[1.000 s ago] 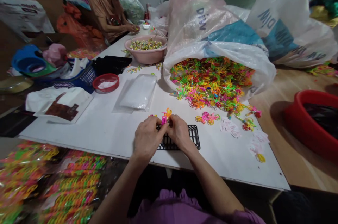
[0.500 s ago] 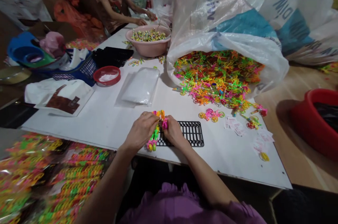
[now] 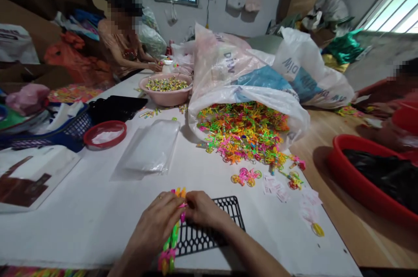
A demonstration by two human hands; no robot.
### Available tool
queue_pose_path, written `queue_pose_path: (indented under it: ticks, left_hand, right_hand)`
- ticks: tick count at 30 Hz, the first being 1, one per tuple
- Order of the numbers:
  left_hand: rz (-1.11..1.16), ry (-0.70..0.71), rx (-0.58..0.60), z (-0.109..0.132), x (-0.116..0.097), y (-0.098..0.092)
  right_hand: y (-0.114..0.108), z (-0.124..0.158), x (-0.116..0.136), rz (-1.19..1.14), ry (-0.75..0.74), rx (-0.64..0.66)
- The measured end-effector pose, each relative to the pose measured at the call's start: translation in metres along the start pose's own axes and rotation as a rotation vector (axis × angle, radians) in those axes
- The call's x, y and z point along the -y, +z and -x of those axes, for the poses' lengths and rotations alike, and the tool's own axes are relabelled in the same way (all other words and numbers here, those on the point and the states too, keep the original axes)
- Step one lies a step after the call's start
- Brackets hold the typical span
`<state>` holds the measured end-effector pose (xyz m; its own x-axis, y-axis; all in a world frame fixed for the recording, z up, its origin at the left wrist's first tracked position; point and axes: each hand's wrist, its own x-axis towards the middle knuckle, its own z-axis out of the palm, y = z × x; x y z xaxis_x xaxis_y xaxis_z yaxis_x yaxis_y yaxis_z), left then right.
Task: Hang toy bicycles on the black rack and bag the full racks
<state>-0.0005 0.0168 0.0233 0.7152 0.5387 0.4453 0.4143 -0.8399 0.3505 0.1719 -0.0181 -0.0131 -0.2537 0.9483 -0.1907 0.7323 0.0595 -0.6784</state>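
A black plastic grid rack (image 3: 197, 251) rests on the white table in front of me. Along its left end runs a row of bright plastic toys (image 3: 173, 235) in green, pink, yellow and orange. My left hand (image 3: 155, 220) is closed over this row, its fingers bent around the toys. Close beside it, my right hand (image 3: 204, 209) lies over the rack, thumb and fingers pinched at a small pink plastic toy (image 3: 183, 212) between both hands. My fingers hide part of the row and where the pieces meet the grid.
A white sack (image 3: 251, 94) spills a heap of colourful toys (image 3: 248, 135). Clear plastic bags (image 3: 153, 146), a small red tray (image 3: 112, 140), a pink basin (image 3: 166, 96) and paper cards (image 3: 274, 186) lie around. A red tub (image 3: 339, 155) stands right. One person (image 3: 120, 46) sits across, another (image 3: 382, 94) at right.
My view has tilted up, bringing in the window, wall and a second person at right. Both hands stay together at the rack's left end, the fingers shifting slightly around the pink toy.
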Motion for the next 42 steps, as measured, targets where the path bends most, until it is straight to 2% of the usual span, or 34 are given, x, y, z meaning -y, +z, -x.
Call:
queue_pose_path:
  ticks: [1, 2, 3, 5, 6, 8, 10, 12, 16, 18, 19, 21, 23, 25, 27, 30, 31, 33, 36, 38, 40, 42]
  left_hand:
    - [-0.014, 0.009, 0.004, 0.003, -0.002, 0.002]
    - [-0.035, 0.03, 0.0, 0.006, -0.003, 0.004]
    - [-0.066, 0.056, -0.013, 0.01, -0.005, 0.007]
    - [-0.148, 0.098, -0.048, 0.017, -0.008, 0.012]
    - [-0.188, 0.099, -0.059, 0.02, -0.01, 0.015]
    - [-0.247, 0.069, -0.061, 0.024, -0.012, 0.019]
    - [-0.278, 0.054, -0.047, 0.026, -0.014, 0.022]
    - [-0.296, 0.076, -0.035, 0.028, -0.014, 0.025]
    - [-0.275, 0.096, -0.021, 0.027, -0.016, 0.024]
    - [-0.243, 0.07, -0.007, 0.023, -0.017, 0.018]
    - [-0.227, 0.055, -0.003, 0.02, -0.018, 0.015]
    - [-0.203, 0.044, -0.008, 0.014, -0.019, 0.008]
    - [-0.193, 0.055, -0.006, 0.01, -0.019, 0.004]
    - [-0.193, 0.061, 0.007, 0.006, -0.017, 0.001]
    - [-0.188, 0.052, 0.027, 0.003, -0.012, -0.001]
    - [-0.176, 0.021, 0.075, -0.004, -0.003, -0.006]
    - [-0.171, -0.005, 0.077, -0.007, -0.002, -0.008]
    - [-0.125, -0.111, 0.006, -0.016, -0.003, -0.01]
    - [0.124, -0.433, -0.174, -0.033, -0.018, -0.008]
    - [0.402, -0.64, -0.211, -0.043, -0.033, -0.003]
    - [0.641, -0.739, -0.227, -0.05, -0.046, 0.0]
    - [0.734, -0.754, -0.24, -0.05, -0.055, -0.001]
  right_hand:
    - [-0.014, -0.002, -0.005, -0.021, -0.039, 0.083]
    - [-0.03, -0.008, -0.01, -0.004, -0.056, 0.105]
    - [-0.046, -0.017, -0.013, 0.058, -0.049, 0.059]
    - [-0.077, -0.044, -0.018, 0.303, 0.075, -0.221]
    - [-0.089, -0.06, -0.019, 0.432, 0.14, -0.318]
    - [-0.102, -0.089, -0.019, 0.639, 0.211, -0.377]
    - [-0.099, -0.103, -0.018, 0.731, 0.215, -0.347]
    - [-0.084, -0.096, -0.021, 0.755, 0.131, -0.32]
    - [-0.052, -0.04, -0.035, 0.779, -0.188, -0.228]
    - [-0.046, -0.011, -0.039, 0.74, -0.236, -0.179]
    - [-0.045, -0.002, -0.04, 0.71, -0.209, -0.185]
    - [-0.045, 0.006, -0.038, 0.642, -0.062, -0.263]
    - [-0.045, 0.0, -0.034, 0.587, 0.137, -0.338]
    - [-0.045, -0.011, -0.029, 0.546, 0.303, -0.354]
    - [-0.047, -0.02, -0.023, 0.5, 0.378, -0.333]
    - [-0.052, -0.015, -0.014, 0.436, 0.377, -0.359]
    - [-0.053, -0.009, -0.01, 0.426, 0.37, -0.388]
    - [-0.054, 0.006, -0.001, 0.413, 0.36, -0.454]
    - [-0.049, 0.025, 0.016, 0.35, 0.301, -0.528]
    - [-0.043, 0.032, 0.026, 0.269, 0.222, -0.578]
    - [-0.038, 0.035, 0.033, 0.154, 0.131, -0.627]
    - [-0.036, 0.036, 0.038, 0.034, 0.048, -0.647]
